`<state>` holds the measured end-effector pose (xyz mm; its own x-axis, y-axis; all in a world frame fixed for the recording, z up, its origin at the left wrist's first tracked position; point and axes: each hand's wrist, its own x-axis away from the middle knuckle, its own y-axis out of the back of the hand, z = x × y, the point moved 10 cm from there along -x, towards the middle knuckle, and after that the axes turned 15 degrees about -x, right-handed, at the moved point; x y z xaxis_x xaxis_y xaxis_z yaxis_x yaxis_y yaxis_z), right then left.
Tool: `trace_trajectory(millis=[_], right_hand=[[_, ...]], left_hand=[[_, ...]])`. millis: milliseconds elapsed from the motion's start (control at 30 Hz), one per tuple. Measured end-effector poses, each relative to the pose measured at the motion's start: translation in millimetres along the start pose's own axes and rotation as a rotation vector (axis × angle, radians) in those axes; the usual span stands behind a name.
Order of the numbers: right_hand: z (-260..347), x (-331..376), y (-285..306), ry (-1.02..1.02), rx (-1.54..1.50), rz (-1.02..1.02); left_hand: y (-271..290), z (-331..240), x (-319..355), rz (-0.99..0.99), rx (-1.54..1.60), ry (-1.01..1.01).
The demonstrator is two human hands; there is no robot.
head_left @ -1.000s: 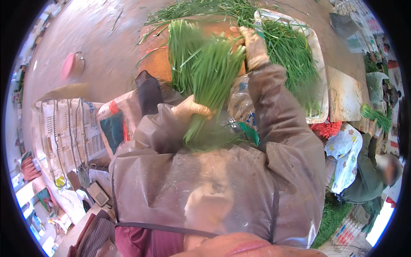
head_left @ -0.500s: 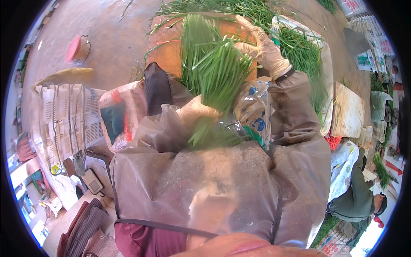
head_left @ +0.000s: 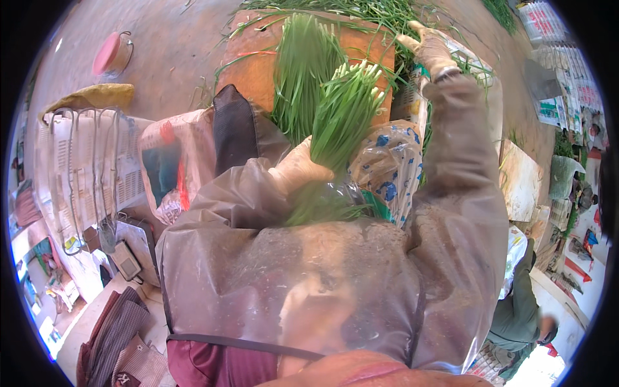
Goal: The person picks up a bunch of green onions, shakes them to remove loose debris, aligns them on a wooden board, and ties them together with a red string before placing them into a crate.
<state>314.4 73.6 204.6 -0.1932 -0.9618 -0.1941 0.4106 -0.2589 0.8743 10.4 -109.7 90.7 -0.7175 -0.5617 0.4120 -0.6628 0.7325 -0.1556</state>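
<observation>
My left hand (head_left: 302, 169), in a pale glove, is closed round a bunch of garlic chives (head_left: 348, 116). The pale cut ends point away from me, and the blurred leaf tips hang behind the hand near my apron. A second bunch of chives (head_left: 305, 80) lies on the orange board (head_left: 248, 80) in front of me. My right hand (head_left: 433, 50), gloved too, is stretched out at the far right with its fingers apart and nothing in them. It is over the edge of the loose chives (head_left: 361, 9) and the white crate (head_left: 495, 106).
A clear bag with blue print (head_left: 390, 168) sits right of the held bunch. At left are a pink-and-white sack (head_left: 193, 138), a white slatted crate (head_left: 97, 168) and a red round stool (head_left: 113, 55). Another person in dark green (head_left: 516, 309) is at the lower right.
My right hand has left the cut ends of the held bunch and moved right and away, to the loose chives. My left hand keeps its hold on the bunch.
</observation>
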Motion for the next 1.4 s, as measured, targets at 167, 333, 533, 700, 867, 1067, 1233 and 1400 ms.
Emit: trace_trajectory(millis=[167,333,533,700,867,1067,1233,1400], right_hand=[[141,74,-54,0.540,-0.243,0.403],[80,15,22,0.542,0.096,-0.141],[130,57,-1,0.490,-0.379,0.249],[167,113,-23,0.857,0.119,0.120],[91,43,14,0.586,0.341,-0.175],[125,54,-34,0.409,-0.435,0.453],[135,97,-63,0.534,0.025,0.379],[109,96,-84,0.188,-0.546,0.750]], left_hand=[[20,2,1,-0.232,-0.360,0.055],[18,-11,12,-0.260,-0.581,0.134],[31,-9,24,-0.326,-0.700,0.232],[24,-21,21,-0.304,-0.816,0.229],[27,-19,28,-0.311,-0.820,0.247],[29,-20,24,-0.328,-0.872,0.249],[24,-21,17,-0.372,-0.998,0.117],[24,-21,16,-0.347,-1.029,0.130]])
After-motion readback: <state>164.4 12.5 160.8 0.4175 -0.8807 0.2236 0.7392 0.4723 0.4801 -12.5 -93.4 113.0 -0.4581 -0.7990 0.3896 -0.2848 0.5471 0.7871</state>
